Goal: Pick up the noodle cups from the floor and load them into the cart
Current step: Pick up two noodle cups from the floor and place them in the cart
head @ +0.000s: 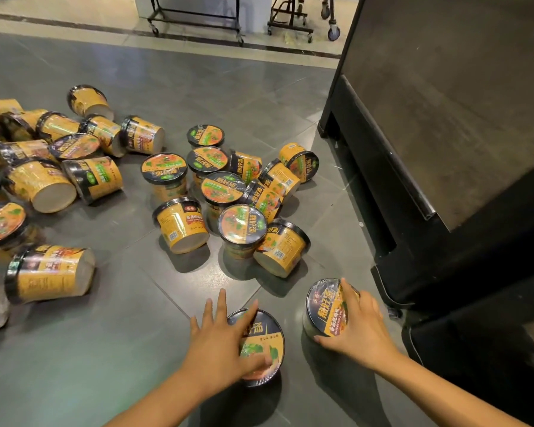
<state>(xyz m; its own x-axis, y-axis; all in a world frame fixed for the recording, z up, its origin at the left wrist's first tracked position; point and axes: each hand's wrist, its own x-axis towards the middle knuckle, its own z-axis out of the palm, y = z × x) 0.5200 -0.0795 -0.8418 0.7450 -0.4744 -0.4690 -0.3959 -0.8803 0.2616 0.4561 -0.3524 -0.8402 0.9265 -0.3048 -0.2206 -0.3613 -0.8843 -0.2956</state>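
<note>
Head view: two bare forearms reach forward and down over a grey tiled floor (111,349). The left hand (219,343) lies on the lid of an upright noodle cup (264,349) near the bottom edge of the floor area in view. Its fingers (221,303) are spread wide, the thumb across the lid's near side; they rest on the cup without closing round it. The right hand (356,328) grips a second noodle cup (326,306), which is tilted with its lid facing left. The fingers curl over the cup's top rim and the thumb presses its lower rim, so the cup is pinched between them. Whether this cup touches the floor I cannot tell.

Just beside the right hand, along the right edge of the floor, stands the black cart (444,186), its flat dark deck above and its black frame below.

Further out, near the middle of the floor, a cluster of noodle cups (228,192) sits packed together, some upright, some on their sides. Another heap of cups (50,167) lies toppled along the floor's left edge. At the far edge, on paler flooring, stand wheeled metal frames (198,16).
</note>
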